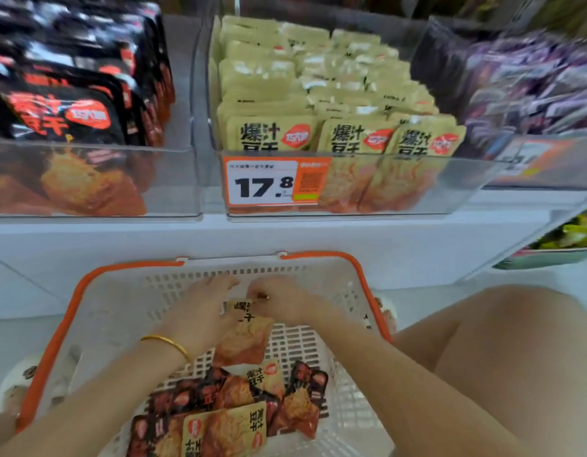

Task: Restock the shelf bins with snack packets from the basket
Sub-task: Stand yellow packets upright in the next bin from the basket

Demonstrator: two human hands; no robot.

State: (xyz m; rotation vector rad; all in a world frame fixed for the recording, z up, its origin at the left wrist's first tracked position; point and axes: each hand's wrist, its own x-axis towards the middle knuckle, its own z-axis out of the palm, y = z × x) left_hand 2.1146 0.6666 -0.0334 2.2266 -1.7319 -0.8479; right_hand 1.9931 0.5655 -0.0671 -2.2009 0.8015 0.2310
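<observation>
A white plastic basket point(127, 311) with an orange rim sits below the shelf. Both hands reach into it. My left hand point(199, 311) and my right hand point(278, 300) together hold a small stack of yellow snack packets point(244, 338) upright above the basket floor, fingers curled round its top edge. Several loose black and yellow packets point(232, 410) lie on the basket's near side. On the shelf, a clear bin point(351, 199) is packed with matching yellow packets. A second clear bin point(87, 179) to its left holds black packets.
An orange price tag point(272, 183) reading 17.8 is on the yellow bin's front. A bin of purple packets point(532, 84) stands at the right. My bare knee point(503, 351) is right of the basket. The white shelf ledge point(285, 235) runs above the basket.
</observation>
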